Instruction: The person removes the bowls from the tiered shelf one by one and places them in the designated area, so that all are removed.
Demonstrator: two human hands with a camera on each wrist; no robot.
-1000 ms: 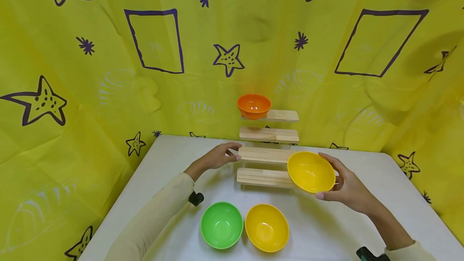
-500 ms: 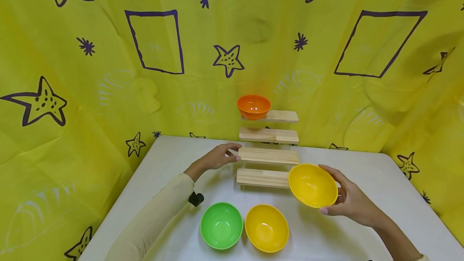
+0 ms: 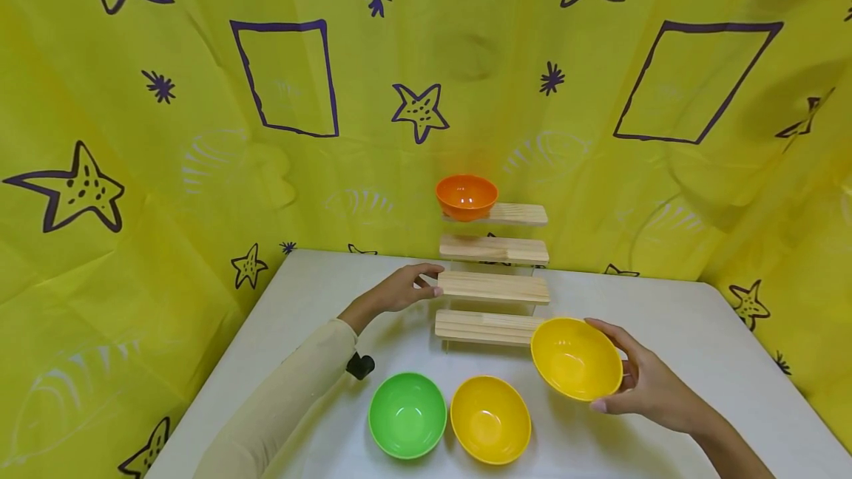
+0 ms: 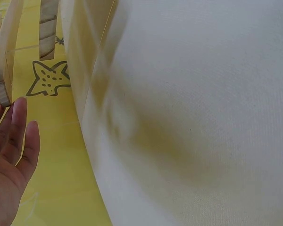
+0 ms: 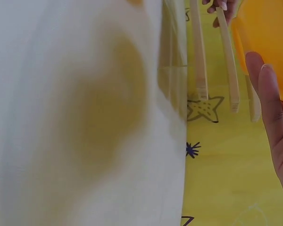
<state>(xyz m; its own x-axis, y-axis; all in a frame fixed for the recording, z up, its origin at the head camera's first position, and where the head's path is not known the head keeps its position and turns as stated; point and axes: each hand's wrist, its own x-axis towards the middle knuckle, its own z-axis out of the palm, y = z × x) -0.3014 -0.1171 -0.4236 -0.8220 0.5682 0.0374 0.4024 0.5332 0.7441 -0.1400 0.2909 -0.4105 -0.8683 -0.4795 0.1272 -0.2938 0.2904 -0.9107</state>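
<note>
My right hand holds a yellow bowl by its right side, tilted with its inside toward me, in the air just right of the lowest board. In the right wrist view the bowl's orange-tinted wall shows beside the fingers. The left hand pinches the left end of a board on the stepped wooden shelf; the left wrist view shows fingertips at the board's end. On the top board, at its left, sits an orange bowl.
A green bowl and a second yellow bowl stand side by side on the white table, in front of the shelf. Behind rises a yellow curtain printed with starfish, wrapping round both sides.
The right hand has moved down and toward me with the yellow bowl, from beside the shelf's lower boards. My left hand has kept its place on the shelf.
</note>
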